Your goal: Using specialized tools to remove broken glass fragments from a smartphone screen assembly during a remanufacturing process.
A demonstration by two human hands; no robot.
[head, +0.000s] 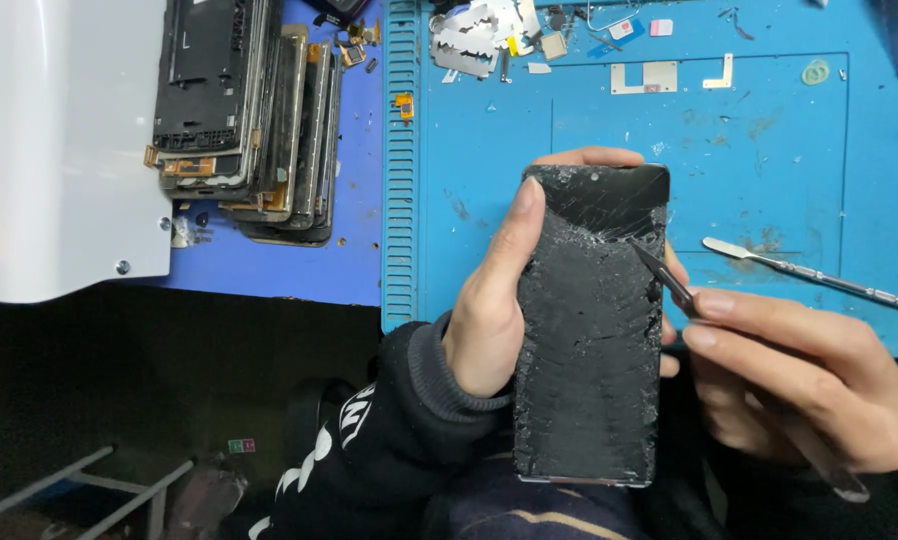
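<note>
My left hand (494,290) grips a black phone (589,330) with a badly shattered screen, thumb along its left edge and fingertips curled over the top. The phone is held upright over the near edge of a blue work mat (769,160). My right hand (799,380) pinches a thin dark pointed tool (661,272). Its tip rests on the cracked glass near the phone's upper right edge.
A metal spudger (809,272) lies on the mat to the right. Several stacked phone frames (249,120) sit at the upper left beside a white panel (59,150). Razor blades (469,40), small metal plates and loose parts lie along the mat's far edge.
</note>
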